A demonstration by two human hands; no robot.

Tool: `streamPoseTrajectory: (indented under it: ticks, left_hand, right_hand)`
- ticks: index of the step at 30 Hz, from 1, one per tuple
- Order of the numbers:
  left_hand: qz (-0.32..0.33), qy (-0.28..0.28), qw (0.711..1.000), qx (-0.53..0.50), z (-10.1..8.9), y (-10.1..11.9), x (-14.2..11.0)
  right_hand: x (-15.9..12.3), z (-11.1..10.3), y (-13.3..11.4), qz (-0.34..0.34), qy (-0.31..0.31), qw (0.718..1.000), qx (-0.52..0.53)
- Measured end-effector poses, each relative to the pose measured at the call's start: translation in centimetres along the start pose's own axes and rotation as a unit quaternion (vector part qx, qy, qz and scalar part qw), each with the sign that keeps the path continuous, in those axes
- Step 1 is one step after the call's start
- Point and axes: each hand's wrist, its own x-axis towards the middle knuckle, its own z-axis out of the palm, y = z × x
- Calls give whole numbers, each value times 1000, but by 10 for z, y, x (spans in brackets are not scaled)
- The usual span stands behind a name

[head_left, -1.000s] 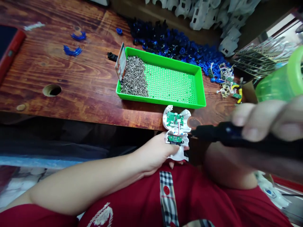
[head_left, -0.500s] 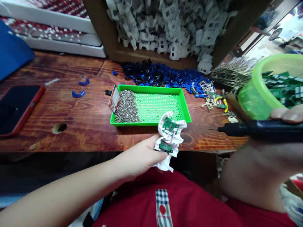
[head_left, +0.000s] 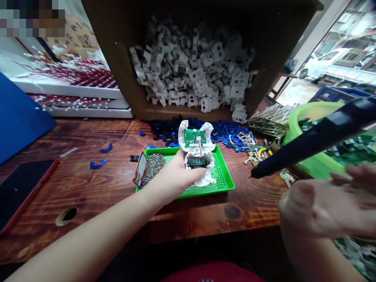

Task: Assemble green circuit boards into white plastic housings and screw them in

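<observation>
My left hand (head_left: 179, 172) is closed on a white plastic housing (head_left: 210, 137), its thumb lying over the lower half. Two green circuit boards (head_left: 194, 138) sit inside the housing, joined by a small red and white cable. The housing is above a green perforated tray (head_left: 226, 172), with small metal screws (head_left: 154, 168) heaped at the tray's left end. On the right, a black electric screwdriver (head_left: 308, 141) slants with its tip down and left. Below it, my right hand (head_left: 329, 203) is blurred, its fingers loosely apart and a gap showing between them and the tool.
Behind the tray lie many blue plastic parts (head_left: 226, 133), before a large box (head_left: 111, 58) of white housings. A green tub (head_left: 293, 117) of circuit boards stands right. At left are a phone (head_left: 26, 192), a blue panel (head_left: 20, 121) and foam trays (head_left: 117, 113) of red wires.
My view has tilted up. My left hand has brought the housing forward over the tray. The screwdriver now slants, and my right hand has come away from it, below.
</observation>
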Motion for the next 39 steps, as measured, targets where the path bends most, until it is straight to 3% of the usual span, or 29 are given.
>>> streamPoseTrajectory:
  ticks: [1, 2, 3, 5, 9, 12, 18, 23, 29, 39]
  left_hand:
    - [10, 7, 1000, 4, -1, -1, -1]
    - [21, 11, 1000, 9, -2, -3, -2]
    - [29, 11, 999, 16, -3, -4, -4]
    - [32, -4, 999, 33, -4, -5, -9]
    - [24, -25, 998, 56, -5, -6, -12]
    - [31, -22, 997, 72, -6, -9, -10]
    - [67, -4, 996, 58, -4, -17, -7]
    - [88, 14, 993, 72, -1, -19, -9]
    - [110, 31, 989, 98, 4, -27, -12]
    - [148, 51, 979, 129, 9, -40, -16]
  right_hand:
    - [4, 5, -4, -40, -60, 997, 7]
    - [10, 14, -7, -87, -204, 975, 19]
    - [16, 25, -10, -135, -292, 946, 29]
    - [28, 51, -12, -192, -364, 911, 11]
    - [40, 88, -10, -281, -437, 853, -63]
    - [38, 92, -8, -325, -433, 838, -69]
    - [26, 85, 0, -358, -369, 857, -28]
    - [13, 86, 3, -312, -364, 877, 39]
    - [5, 87, 0, -194, -335, 918, 89]
    - [9, 84, -7, -138, -329, 925, 134]
